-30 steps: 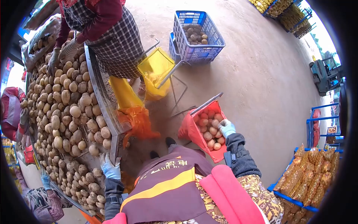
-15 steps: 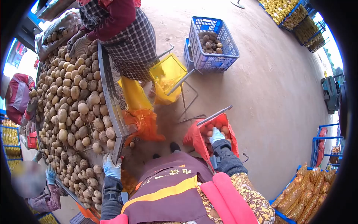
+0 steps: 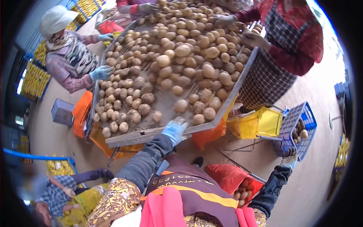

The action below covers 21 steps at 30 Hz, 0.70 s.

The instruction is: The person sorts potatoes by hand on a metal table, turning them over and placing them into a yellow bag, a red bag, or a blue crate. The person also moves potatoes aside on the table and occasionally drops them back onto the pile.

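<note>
My left hand (image 3: pixel 175 130), in a light blue glove, lies on the metal rim of the sorting table (image 3: pixel 153 133) with its fingers stretched out. Just beyond its fingertips are potatoes (image 3: pixel 180 106), part of a wide heap covering the table. My right hand (image 3: pixel 290 157), gloved with a dirt-darkened palm, is raised out to the right, fingers apart and nothing in them. It overlaps the near edge of a blue plastic crate (image 3: pixel 286 137) with some potatoes inside. Below and left of it, a red mesh bag (image 3: pixel 225 174) holding potatoes hangs open on a metal stand.
A co-worker in a checked apron (image 3: pixel 264 81) stands at the table's right; another in a white cap (image 3: pixel 57 20) is at its left. A yellow bag (image 3: pixel 261 123) hangs on a frame. An orange bag (image 3: pixel 82 113) hangs at the left corner. People handle a yellow sack lower left.
My right hand has left the red bag and swung out toward the blue crate. My left hand stays at the table edge. The view has turned left toward the table.
</note>
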Tool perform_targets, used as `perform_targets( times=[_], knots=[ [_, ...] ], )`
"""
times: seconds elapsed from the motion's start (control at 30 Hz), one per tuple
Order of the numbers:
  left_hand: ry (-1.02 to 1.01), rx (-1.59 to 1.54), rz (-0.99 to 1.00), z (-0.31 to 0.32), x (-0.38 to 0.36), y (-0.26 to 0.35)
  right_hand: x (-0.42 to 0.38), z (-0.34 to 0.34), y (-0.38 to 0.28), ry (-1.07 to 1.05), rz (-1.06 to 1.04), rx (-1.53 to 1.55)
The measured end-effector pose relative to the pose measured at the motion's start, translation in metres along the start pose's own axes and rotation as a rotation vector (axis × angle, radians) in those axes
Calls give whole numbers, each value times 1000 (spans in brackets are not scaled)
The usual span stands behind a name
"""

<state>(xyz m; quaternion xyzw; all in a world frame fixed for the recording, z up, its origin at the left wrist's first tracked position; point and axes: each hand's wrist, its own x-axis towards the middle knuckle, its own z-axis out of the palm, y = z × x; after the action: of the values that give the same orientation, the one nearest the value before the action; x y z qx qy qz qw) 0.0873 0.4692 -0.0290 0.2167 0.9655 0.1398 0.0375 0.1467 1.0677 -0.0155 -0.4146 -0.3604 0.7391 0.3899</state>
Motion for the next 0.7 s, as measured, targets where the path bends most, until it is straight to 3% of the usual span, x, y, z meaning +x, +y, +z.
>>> perform_targets(
  times=[0.03, 0.07, 0.1, 0.23, 0.3, 0.33, 0.4, 0.6, 0.63, 0.7],
  knots=[
    [-10, -6, -2, -1, -1, -1, -49, 52, 6, -72, 21, -81],
    [-24, -14, 1, -2, -2, -1, -36, 64, 37, -316, -21, -183],
    [-23, -22, 1, -3, -2, -2, -101, 109, 59, -346, -141, -342],
    [73, -146, 68, -6, -12, -11, -222, 163, 176, -1188, -149, -581],
    [126, -236, 114, -18, -29, -16, -306, 188, 191, -1257, -268, -816],
    [114, -280, 112, -26, -39, -19, -329, 199, 196, -1415, -662, -905],
    [158, -315, 139, -17, -64, -41, -374, 218, 209, -1625, -938, -936],
    [75, -173, 36, -59, -135, -146, -487, 257, 272, -2008, -1276, -1271],
    [38, -112, -1, -65, -143, -163, -499, 266, 288, -2055, -1442, -1373],
    [-22, -38, -6, -72, -158, -190, -525, 274, 317, -2080, -1346, -1386]
  ],
)
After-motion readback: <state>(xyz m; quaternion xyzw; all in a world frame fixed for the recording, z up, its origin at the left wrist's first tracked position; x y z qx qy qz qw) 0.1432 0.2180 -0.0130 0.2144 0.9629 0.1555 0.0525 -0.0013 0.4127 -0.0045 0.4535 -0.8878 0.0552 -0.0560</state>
